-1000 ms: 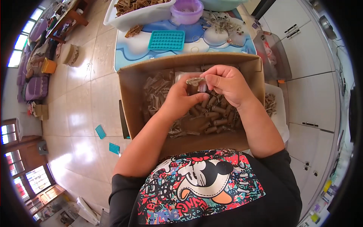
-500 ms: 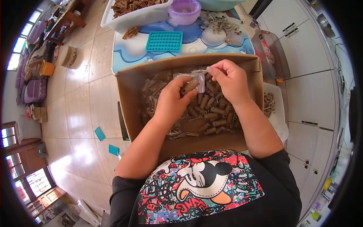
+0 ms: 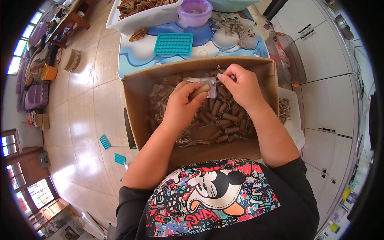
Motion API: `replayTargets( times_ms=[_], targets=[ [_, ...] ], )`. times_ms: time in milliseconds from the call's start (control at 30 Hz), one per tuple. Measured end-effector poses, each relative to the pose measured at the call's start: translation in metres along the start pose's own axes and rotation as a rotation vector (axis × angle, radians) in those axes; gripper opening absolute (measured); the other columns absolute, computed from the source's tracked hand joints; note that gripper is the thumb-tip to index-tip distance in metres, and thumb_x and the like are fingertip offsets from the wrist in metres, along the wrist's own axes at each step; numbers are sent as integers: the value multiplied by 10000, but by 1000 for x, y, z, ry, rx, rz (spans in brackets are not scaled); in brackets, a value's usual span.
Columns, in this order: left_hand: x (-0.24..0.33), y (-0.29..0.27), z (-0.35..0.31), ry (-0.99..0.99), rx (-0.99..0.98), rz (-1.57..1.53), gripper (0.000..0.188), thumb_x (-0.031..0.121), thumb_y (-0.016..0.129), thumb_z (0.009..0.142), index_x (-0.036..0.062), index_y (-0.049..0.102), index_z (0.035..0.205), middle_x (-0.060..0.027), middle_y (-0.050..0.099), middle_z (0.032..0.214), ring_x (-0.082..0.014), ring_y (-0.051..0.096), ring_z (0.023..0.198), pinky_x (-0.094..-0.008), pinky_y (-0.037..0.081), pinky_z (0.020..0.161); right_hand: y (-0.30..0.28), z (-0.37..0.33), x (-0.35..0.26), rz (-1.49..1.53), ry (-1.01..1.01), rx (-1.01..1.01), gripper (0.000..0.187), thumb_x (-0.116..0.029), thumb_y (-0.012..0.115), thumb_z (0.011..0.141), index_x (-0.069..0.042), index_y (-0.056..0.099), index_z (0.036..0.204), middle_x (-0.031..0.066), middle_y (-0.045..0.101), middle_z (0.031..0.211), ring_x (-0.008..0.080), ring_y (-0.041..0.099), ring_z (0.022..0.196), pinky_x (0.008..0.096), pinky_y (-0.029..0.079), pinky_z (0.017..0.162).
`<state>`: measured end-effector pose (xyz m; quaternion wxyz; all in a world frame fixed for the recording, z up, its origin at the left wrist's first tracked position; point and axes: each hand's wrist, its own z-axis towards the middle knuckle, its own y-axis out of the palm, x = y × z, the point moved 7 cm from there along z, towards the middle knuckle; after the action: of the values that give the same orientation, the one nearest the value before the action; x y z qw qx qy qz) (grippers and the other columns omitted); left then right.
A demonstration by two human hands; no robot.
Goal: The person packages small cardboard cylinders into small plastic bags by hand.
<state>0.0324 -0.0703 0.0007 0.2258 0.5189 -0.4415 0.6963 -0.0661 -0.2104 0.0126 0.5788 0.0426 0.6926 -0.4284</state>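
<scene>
Hands had drifted apart since a second earlier. Left hand (image 3: 182, 106) gripped a brown cardboard tube (image 3: 199, 91), right hand (image 3: 241, 84) pinched a thin silvery strip (image 3: 212, 82) over the open cardboard box (image 3: 138, 120).

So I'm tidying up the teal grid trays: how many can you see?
3: one large teal tray on the mat beyond the cardboard box, two small ones on the floor left; others may be hidden.

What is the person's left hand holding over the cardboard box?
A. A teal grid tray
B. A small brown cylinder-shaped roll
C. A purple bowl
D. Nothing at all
B: the left hand grips a small brown roll above the cardboard box, while the teal grid tray and purple bowl sit untouched beyond it.
</scene>
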Motion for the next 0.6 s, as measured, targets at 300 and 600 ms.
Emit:
replayTargets(
  times_ms=[300,600],
  targets=[
    [-28,22,-5,-441,-97,-755,276,169,528,895,-7,540,1108,-29,590,945,-98,552,806,-253,498,707,42,-12,9,680,258,-338,108,-116,624,813,-30,559,811,20,571,677,59,470,520,197,365,451],
    [-33,18,-8,-537,-266,-569,307,238,534,894,4,562,1090,-42,600,902,-82,523,656,-221,441,563,49,-14,-1,560,174,-342,186,-91,603,821,4,527,963,11,558,761,51,473,600,200,389,511]
  ],
)
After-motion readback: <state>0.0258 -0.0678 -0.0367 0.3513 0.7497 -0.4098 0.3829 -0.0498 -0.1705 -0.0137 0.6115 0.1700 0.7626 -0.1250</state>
